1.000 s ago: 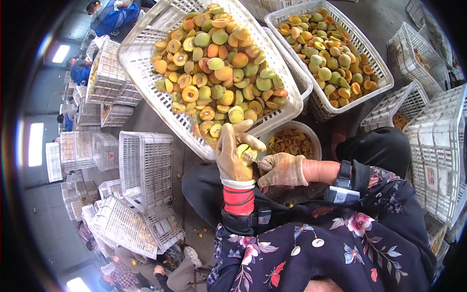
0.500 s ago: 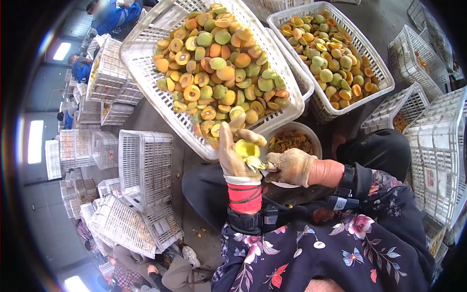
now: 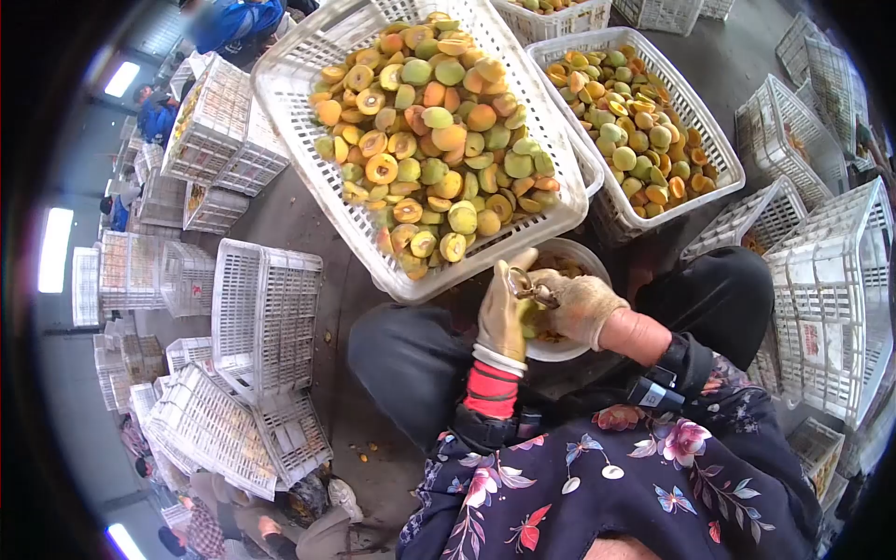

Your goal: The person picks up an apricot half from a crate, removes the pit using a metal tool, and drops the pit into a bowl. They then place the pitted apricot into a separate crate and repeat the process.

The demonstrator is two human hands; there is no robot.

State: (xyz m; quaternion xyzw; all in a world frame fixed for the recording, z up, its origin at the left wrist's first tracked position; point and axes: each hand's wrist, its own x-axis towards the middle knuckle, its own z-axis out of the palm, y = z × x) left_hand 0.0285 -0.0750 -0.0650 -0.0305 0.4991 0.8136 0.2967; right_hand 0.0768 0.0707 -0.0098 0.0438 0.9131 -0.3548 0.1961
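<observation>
My left hand [image 3: 502,315], in a pale glove with a red wrist wrap, is closed around a greenish apricot [image 3: 529,320], which is partly hidden between the hands. My right hand [image 3: 581,306], in a stained knit glove, grips a small metal tool [image 3: 534,292] with a curved, loop-like end. The tool sits against the fingers of my left hand, above the apricot. Both hands are over the near rim of a white tub [image 3: 558,352] with brownish scraps inside. Just beyond them a tilted white crate [image 3: 322,201] holds many apricot halves [image 3: 425,145].
A second white crate [image 3: 733,182] of apricots stands at the back right. Stacked white crates [image 3: 266,317] rise on the left, and more crates [image 3: 826,308] on the right. My bent knees flank the tub. Other people [image 3: 229,23] sit farther off.
Both hands have shifted right and come together over the tub. The fingers of my left hand, spread around the apricot before, have closed in, and the metal tool has come up higher.
</observation>
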